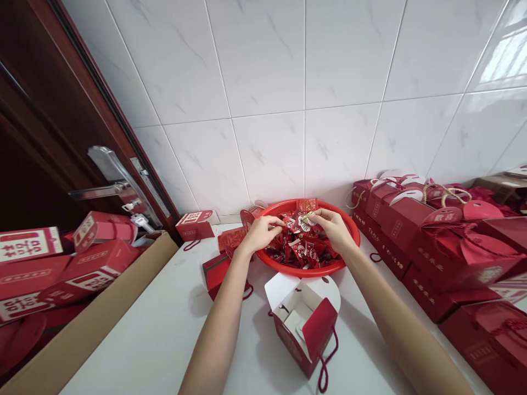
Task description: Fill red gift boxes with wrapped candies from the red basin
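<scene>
A round red basket (pixel 353 226) full of small red wrapped packets (pixel 305 251) stands against the tiled wall. Over its left side is my left hand (pixel 263 233), fingers bent and closed at the tips; whatever they may hold is too small to make out. My right hand (pixel 328 224) pinches a small gold-and-white wrapped piece (pixel 307 221) above the packets. In front of the basket, nearer to me, an open red box (pixel 294 340) with a white inside and a dark red cord stands with its flaps spread. Its visible interior is mostly white.
Stacked red gift boxes (pixel 411 230) with cords line the right side. A cardboard carton (pixel 94 323) holding more red boxes is at the left, by a dark door with a metal handle (pixel 102 191). Small red boxes (pixel 195 226) stand left of the basket.
</scene>
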Demonstrator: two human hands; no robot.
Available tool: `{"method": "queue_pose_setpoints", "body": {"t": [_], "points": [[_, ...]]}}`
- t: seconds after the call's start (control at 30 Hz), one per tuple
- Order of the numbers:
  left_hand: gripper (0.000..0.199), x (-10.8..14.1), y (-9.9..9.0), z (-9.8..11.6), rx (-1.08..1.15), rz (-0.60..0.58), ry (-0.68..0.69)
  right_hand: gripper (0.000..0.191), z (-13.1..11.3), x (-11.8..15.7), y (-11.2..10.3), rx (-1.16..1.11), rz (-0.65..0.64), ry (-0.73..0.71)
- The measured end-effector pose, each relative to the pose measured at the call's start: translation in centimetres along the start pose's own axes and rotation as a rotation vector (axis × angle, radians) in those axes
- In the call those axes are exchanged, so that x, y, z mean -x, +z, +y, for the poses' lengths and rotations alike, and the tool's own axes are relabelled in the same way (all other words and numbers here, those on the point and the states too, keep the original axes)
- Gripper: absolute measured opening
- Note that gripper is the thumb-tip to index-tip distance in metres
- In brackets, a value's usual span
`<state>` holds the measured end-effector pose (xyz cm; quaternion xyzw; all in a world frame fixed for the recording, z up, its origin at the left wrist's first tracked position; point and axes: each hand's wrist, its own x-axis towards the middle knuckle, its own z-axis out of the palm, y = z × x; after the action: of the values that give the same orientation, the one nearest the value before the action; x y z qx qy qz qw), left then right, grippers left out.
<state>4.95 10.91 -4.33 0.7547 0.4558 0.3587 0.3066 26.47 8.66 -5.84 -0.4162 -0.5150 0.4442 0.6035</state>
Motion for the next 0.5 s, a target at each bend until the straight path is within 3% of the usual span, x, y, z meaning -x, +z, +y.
{"method": "queue_pose_setpoints", "body": {"t": [0.13,0.27,0.5], "points": [[0.012,0.0,0.1,0.8,0.163,0.033,0.061,0.035,-0.4,0.0,0.1,-0.072,0.031,0.064],[0.023,0.2,0.2,1.3,0.216,0.026,0.092,0.039,-1.2,0.3,0.2,-0.169,0.043,0.129],[0.021,0.7,0.0,2.1,0.28,0.0,0.165,0.039,-1.8,0.6,0.3,-0.184,-0.007,0.139]]}}
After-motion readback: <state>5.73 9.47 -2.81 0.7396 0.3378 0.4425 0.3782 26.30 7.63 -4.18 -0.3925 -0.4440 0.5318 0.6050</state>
